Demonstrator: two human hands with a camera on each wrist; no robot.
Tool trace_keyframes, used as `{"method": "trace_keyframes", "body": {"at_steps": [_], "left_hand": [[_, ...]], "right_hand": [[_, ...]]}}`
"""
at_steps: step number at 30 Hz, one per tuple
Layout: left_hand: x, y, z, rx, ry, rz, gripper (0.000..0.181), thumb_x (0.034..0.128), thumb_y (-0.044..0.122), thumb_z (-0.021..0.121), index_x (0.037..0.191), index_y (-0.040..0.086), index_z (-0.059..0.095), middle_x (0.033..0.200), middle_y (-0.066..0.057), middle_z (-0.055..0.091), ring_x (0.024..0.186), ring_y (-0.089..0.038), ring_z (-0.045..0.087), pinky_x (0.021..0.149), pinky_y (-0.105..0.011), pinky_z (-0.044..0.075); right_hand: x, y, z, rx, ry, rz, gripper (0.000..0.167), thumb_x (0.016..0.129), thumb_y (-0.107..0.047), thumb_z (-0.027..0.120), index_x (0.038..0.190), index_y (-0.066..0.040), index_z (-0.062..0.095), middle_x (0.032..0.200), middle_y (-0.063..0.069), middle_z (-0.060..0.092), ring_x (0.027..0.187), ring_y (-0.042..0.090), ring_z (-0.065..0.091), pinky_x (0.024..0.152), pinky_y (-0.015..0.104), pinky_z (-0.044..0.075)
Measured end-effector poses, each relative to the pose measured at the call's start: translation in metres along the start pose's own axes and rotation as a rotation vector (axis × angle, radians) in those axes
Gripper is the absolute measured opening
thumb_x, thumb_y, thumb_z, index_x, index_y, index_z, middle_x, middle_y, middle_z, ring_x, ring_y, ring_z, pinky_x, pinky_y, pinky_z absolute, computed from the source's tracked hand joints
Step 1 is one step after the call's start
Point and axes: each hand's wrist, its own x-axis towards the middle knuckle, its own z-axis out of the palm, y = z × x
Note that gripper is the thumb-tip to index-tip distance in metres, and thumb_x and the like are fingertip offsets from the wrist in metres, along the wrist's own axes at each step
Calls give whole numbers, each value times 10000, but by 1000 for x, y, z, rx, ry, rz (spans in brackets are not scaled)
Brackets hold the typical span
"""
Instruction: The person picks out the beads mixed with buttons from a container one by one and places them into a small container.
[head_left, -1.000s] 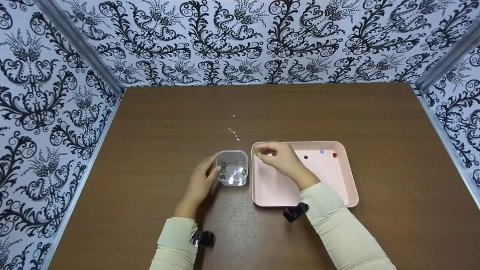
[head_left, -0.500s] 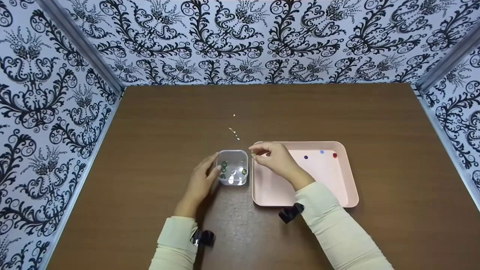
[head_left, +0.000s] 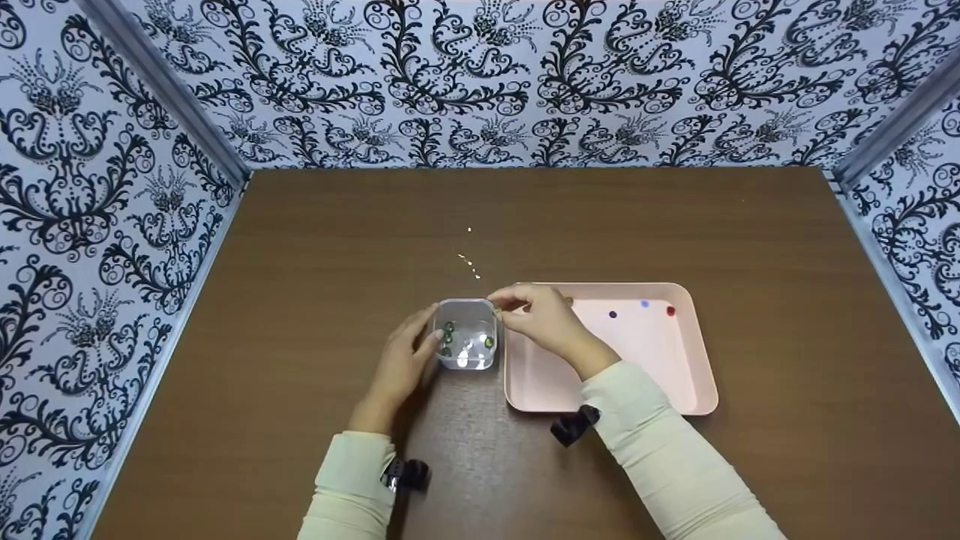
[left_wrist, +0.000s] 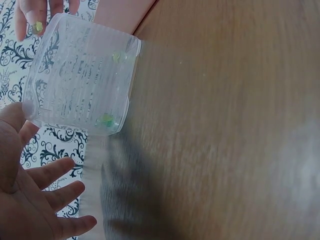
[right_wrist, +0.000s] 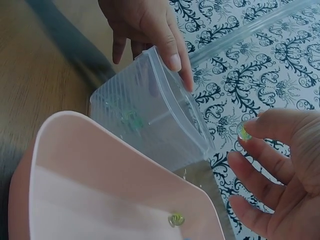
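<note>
In the head view my left hand (head_left: 397, 367) holds a clear plastic container (head_left: 469, 330) by its left side. The left wrist view shows the thumb at the rim and the other fingers spread. Several green marbles (head_left: 448, 338) lie in the container, one of them at its right side (head_left: 489, 342). My right hand (head_left: 547, 321) is at the container's right rim, above the edge of the pink tray (head_left: 615, 367). Between thumb and forefinger it pinches a clear marble with yellow-green streaks (right_wrist: 244, 131). A similar marble (right_wrist: 176, 219) lies in the tray.
Toward the tray's far side lie a dark purple piece (head_left: 613, 314), a blue one (head_left: 644, 304) and a red one (head_left: 670, 310). Small bright specks (head_left: 469, 264) show on the wooden table (head_left: 337, 240). Patterned walls (head_left: 480, 90) rise behind and at both sides.
My right hand has moved left with the pinched marble, from above the tray to the container's rim. The tray's yellow-green marble has come into sight behind it. My left hand has stayed put.
</note>
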Motion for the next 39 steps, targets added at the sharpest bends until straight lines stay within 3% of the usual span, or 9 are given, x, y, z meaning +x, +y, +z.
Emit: {"method": "trace_keyframes", "body": {"at_steps": [8, 14, 24, 35, 39], "left_hand": [[0, 1, -1, 3, 3, -10, 435, 962, 176, 589, 1381, 78, 533, 1395, -213, 506, 1328, -384, 421, 1118, -519, 293], [0, 2, -2, 33, -13, -55, 441, 970, 211, 581, 1395, 107, 524, 1422, -181, 491, 1350, -370, 401, 1126, -520, 279], [1, 1, -1, 42, -9, -30, 430, 971, 203, 579, 1383, 90, 534, 1404, -189, 508, 1334, -373, 420, 1121, -514, 292], [0, 3, -1, 44, -14, -51, 436, 973, 212, 575, 1391, 96, 526, 1411, -207, 492, 1336, -386, 411, 1118, -536, 284], [0, 3, -1, 38, -14, -45, 435, 973, 213, 575, 1389, 97, 528, 1409, -207, 495, 1335, -386, 412, 1118, -534, 285]], "right_hand": [[4, 0, 7, 8, -8, -52, 252, 832, -19, 651, 1074, 10, 713, 974, 99, 701, 939, 252, 644, 899, 499, 496], [6, -3, 11, -35, -25, -77, 246, 822, -14, 653, 1058, -4, 722, 947, 79, 701, 900, 213, 632, 854, 427, 515], [8, -8, 17, -76, -54, -71, 232, 834, -49, 674, 1055, -81, 737, 978, 47, 701, 917, 185, 630, 838, 377, 522], [10, -13, 21, -93, -87, -90, 233, 846, -40, 668, 1072, -28, 720, 1019, 73, 702, 954, 221, 641, 867, 372, 532], [11, -13, 23, -120, -78, -134, 225, 835, -19, 657, 1049, -20, 726, 991, 86, 705, 926, 232, 642, 849, 408, 537]]}}
